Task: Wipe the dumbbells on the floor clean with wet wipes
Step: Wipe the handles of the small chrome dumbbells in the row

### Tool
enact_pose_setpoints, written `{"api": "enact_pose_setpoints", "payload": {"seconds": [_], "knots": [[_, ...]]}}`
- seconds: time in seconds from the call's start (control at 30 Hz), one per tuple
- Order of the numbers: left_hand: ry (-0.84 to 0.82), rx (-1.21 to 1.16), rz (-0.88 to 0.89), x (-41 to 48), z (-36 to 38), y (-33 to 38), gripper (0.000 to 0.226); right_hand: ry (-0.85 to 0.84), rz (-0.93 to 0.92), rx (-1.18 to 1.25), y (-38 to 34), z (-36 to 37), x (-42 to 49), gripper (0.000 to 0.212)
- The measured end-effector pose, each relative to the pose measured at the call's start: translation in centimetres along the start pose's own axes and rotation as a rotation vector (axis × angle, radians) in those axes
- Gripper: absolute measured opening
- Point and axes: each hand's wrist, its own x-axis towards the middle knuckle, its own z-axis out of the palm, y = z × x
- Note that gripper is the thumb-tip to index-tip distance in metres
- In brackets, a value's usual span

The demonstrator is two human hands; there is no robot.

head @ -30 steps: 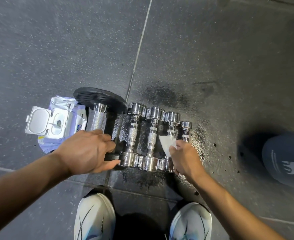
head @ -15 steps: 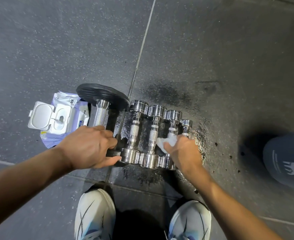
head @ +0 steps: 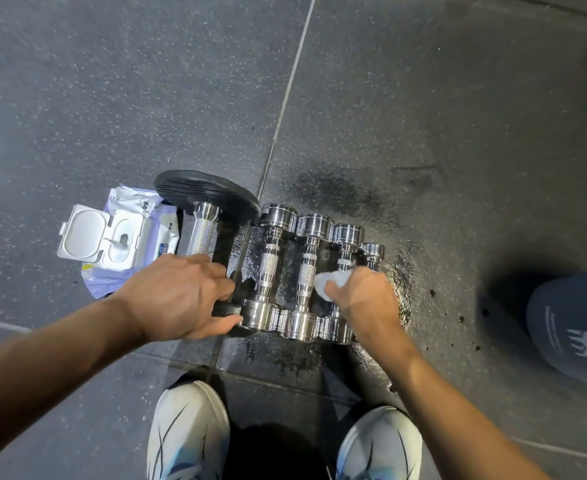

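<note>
Several chrome dumbbells [head: 269, 268] lie side by side on the dark rubber floor, smaller towards the right. To their left lies a bigger dumbbell [head: 204, 230] with black plates. My left hand [head: 178, 296] grips the near end of the big dumbbell. My right hand [head: 363, 296] holds a crumpled white wet wipe [head: 330, 280] against the handle of the third chrome dumbbell [head: 345, 251]. The smallest dumbbell [head: 373, 252] is partly hidden behind my right hand.
An open pack of wet wipes [head: 119, 237] lies left of the big dumbbell. Wet patches [head: 333, 192] darken the floor around the dumbbells. My two white shoes [head: 188, 431] stand just below them. A dark blue object [head: 576, 327] sits at the right edge.
My right hand has moved up along the third chrome dumbbell's handle, and the wipe has gone from spread flat to bunched. My left hand has kept its hold.
</note>
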Motion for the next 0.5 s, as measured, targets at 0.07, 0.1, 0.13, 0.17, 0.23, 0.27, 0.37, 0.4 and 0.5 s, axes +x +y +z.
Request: {"api": "enact_pose_setpoints", "payload": {"seconds": [0.07, 0.1, 0.13, 0.17, 0.23, 0.27, 0.37, 0.4, 0.5], "knots": [[-0.008, -0.001, -0.011, 0.0, -0.2, 0.1, 0.053, -0.035, -0.039, -0.008, 0.4, 0.4, -1.5, 0.033], [-0.027, -0.008, -0.023, 0.0, -0.3, 0.1, 0.055, -0.035, -0.034, 0.007, 0.7, 0.6, -1.8, 0.034], [-0.047, -0.01, -0.031, 0.0, -0.4, 0.2, 0.056, -0.039, -0.021, 0.031, 0.7, 0.6, -1.7, 0.036], [-0.056, -0.007, -0.031, 0.0, -0.4, 0.2, 0.057, -0.046, -0.004, 0.052, 0.6, 0.4, -1.4, 0.036], [-0.052, -0.009, -0.023, 0.0, -0.4, 0.2, 0.058, -0.046, 0.041, 0.1, 0.1, -0.2, 0.1, 0.035], [-0.041, -0.011, -0.018, 0.0, -0.3, 0.2, 0.057, -0.031, 0.066, 0.128, 0.0, -0.6, 1.1, 0.033], [-0.016, -0.006, -0.01, 0.1, 0.1, 0.0, 0.054, 0.052, 0.071, 0.171, -0.2, -1.4, 3.5, 0.038], [-0.013, -0.004, -0.009, 0.1, 0.2, -0.1, 0.053, 0.032, 0.075, 0.183, 0.0, -1.3, 3.6, 0.039], [-0.001, -0.003, -0.016, 0.1, 0.3, -0.1, 0.053, -0.103, 0.047, 0.175, 0.9, 0.0, 2.0, 0.037]]}}
